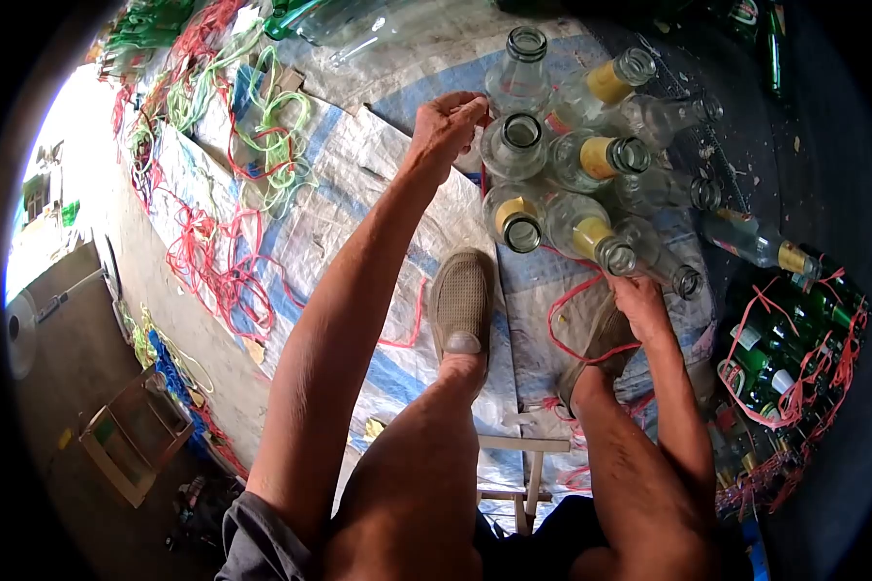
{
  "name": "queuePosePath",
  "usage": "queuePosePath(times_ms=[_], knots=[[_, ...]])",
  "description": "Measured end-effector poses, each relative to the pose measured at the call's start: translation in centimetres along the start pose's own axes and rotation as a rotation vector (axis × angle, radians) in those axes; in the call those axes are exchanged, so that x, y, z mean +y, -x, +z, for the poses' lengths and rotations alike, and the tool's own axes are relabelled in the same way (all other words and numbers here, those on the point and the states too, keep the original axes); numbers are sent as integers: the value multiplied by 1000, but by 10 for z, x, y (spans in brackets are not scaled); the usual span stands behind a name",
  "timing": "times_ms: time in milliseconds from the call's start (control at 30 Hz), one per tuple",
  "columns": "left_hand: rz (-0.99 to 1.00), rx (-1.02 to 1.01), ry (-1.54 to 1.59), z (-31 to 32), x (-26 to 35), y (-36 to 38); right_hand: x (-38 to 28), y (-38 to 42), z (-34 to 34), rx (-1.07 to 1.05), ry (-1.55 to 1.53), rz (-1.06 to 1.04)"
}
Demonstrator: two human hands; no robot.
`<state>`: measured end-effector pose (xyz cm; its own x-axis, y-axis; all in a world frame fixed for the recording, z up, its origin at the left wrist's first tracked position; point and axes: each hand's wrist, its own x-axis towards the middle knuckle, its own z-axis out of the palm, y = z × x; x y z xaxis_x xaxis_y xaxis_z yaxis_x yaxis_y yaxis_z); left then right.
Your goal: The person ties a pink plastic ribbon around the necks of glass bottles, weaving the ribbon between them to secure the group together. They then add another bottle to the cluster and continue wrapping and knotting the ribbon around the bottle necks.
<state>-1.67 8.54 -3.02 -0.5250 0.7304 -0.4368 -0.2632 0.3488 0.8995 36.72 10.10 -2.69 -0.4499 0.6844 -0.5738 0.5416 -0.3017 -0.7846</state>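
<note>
Seated position over a woven tarp (358,184) spread on the floor, viewed from above.

Cluster of clear glass bottles (572,160) standing packed together at upper centre of frame, necks up, several bearing yellow labels. Red string (576,295) trailing from the base of the cluster down toward the lower right.

Left hand (448,124) at upper centre, at the left edge of the cluster, fingers pinched closed against the bottles; whether string lies in the pinch cannot be told. Right hand (641,302) at centre right, just below the cluster, fingers curled closed, with the red string running at it; firm grip not confirmable.

Two feet in grey-brown shoes (462,302) planted on the tarp below the cluster, between the arms.

Loose red and green string (233,194) strewn across the upper left. Green bottles (790,339) bundled with red string lying at right of frame. Single clear bottle (756,242) lying on its side beside the cluster, right of centre.
</note>
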Motion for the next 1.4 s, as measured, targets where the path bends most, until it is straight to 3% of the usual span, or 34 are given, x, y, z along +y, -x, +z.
queuePosePath(times_ms=[600,900,1133,1400], knots=[[-4,-25,107,-3,-9,-4,-8,5,1,-27,6,158],[-40,-56,199,-3,-8,-1,-4,4,-1,-20,96,-16],[-3,20,85,1,-14,-7,-19,6,2,-5,113,94],[19,16,96,5,-19,7,2,1,0,-23,304,-78]])
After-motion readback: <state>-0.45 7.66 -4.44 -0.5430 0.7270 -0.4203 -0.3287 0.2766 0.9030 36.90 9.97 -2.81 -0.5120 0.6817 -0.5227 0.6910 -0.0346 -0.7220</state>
